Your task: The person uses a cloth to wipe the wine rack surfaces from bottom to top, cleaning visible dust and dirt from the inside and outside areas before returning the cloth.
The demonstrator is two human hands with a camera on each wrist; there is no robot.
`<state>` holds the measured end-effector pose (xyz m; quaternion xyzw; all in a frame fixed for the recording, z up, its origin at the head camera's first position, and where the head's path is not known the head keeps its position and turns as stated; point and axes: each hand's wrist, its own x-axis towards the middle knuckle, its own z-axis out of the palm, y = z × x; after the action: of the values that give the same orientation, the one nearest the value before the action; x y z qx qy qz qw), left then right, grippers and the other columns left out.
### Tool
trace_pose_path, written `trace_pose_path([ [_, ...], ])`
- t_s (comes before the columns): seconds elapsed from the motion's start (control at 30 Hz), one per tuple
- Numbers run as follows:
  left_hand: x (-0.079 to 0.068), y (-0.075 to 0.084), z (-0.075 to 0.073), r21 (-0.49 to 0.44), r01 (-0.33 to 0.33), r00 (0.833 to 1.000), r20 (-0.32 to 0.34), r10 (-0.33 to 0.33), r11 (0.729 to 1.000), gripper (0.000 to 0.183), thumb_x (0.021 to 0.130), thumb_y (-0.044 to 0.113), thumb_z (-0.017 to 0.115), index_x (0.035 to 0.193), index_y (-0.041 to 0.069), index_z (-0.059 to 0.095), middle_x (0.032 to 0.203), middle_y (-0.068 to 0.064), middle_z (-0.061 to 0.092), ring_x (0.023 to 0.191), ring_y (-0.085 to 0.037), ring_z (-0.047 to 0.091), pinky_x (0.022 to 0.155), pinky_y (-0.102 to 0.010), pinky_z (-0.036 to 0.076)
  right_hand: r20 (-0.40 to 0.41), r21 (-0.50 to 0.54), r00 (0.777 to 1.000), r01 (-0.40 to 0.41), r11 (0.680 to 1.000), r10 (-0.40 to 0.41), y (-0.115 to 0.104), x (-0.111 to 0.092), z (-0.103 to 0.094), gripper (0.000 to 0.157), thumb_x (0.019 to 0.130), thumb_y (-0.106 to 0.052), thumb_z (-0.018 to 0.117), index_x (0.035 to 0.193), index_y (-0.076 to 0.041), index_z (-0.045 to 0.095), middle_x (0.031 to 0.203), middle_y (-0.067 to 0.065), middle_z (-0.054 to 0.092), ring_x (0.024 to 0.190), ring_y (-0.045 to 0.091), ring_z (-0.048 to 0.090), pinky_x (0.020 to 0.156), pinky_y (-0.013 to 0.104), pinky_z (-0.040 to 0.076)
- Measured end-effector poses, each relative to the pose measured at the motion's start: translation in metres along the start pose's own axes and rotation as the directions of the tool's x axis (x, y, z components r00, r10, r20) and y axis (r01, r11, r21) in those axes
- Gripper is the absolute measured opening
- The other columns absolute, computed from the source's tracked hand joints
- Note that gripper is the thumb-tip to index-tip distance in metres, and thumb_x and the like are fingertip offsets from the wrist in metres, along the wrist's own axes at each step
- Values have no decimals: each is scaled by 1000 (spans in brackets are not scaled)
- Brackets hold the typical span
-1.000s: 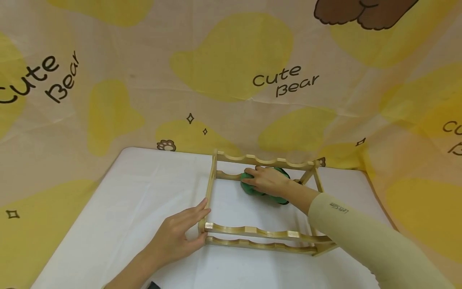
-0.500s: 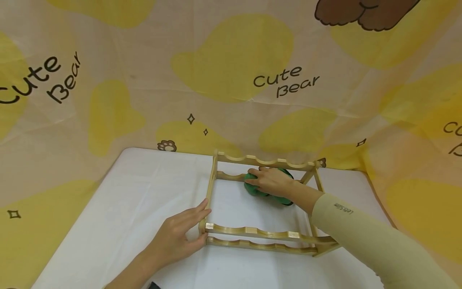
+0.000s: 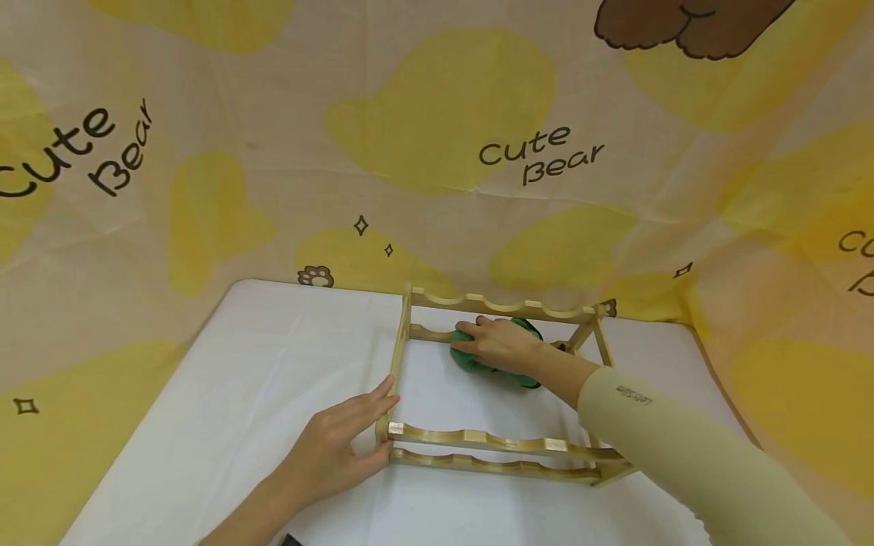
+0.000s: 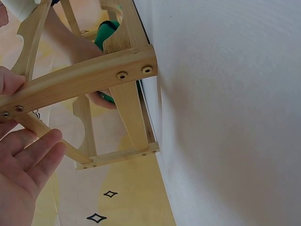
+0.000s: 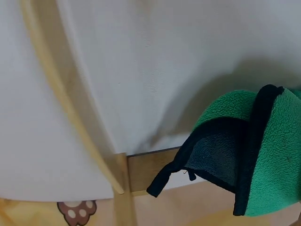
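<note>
A pale pink and yellow sheet [image 3: 410, 91] hangs in front of you and on both sides. It has the words "Cute Bear" [image 3: 542, 155], little stars [image 3: 360, 225], a paw print [image 3: 315, 276] and brown feet [image 3: 690, 26] on it. Below it is a white counter [image 3: 287, 349]. A wood rack [image 3: 471, 435] stands on the counter, a bit to the right. Its long bars have round dips, like waves, and screws [image 4: 122, 75] show on its left end. Your left hand [image 3: 341, 440] is on that end, by the front corner, and pinches the wood between thumb and fingers. Your right hand [image 3: 501, 343] reaches into the rack and grips a green cloth [image 3: 466, 361], with fingers bent over it. The cloth is inside the rack, near the low back bar [image 3: 430, 332]. I can't tell if they touch. The cloth is bunched up. By your right wrist you can see its black edge [image 5: 255, 146] and dark grey inside, with one tip sticking out. A light sleeve [image 3: 690, 447] covers your right arm
</note>
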<state>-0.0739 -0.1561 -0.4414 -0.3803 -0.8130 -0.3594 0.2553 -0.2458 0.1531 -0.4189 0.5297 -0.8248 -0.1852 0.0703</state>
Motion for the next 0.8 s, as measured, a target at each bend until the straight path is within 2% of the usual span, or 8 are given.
trace_pose_path([
  [0.23,-1,-1,0,3,2,1000,1,-2,1000,64,69,2,84,132,2,70,141,-20,63,111,-30,73,96,-29,58,-5,-25,1000,6,1000,-6,-7,17,-3,40,102,-23,70,142,-25,65,145,6,57,105,24,66,69,24,59],
  [0.6,-1,0,0,12,2,1000,7,-2,1000,63,71,4,84,132,2,70,141,-20,63,112,-31,73,97,-29,58,35,-10,999,10,1000,-9,-16,41,-6,45,103,-20,69,147,-24,62,150,7,54,114,25,65,80,26,62],
  [0.8,0,-1,0,12,0,1000,5,0,1000,63,71,3,83,133,2,69,140,-21,64,112,-31,73,97,-29,59,27,-18,999,23,1000,-22,-19,54,-9,44,105,-18,66,148,-24,61,152,7,53,115,26,65,79,27,62],
])
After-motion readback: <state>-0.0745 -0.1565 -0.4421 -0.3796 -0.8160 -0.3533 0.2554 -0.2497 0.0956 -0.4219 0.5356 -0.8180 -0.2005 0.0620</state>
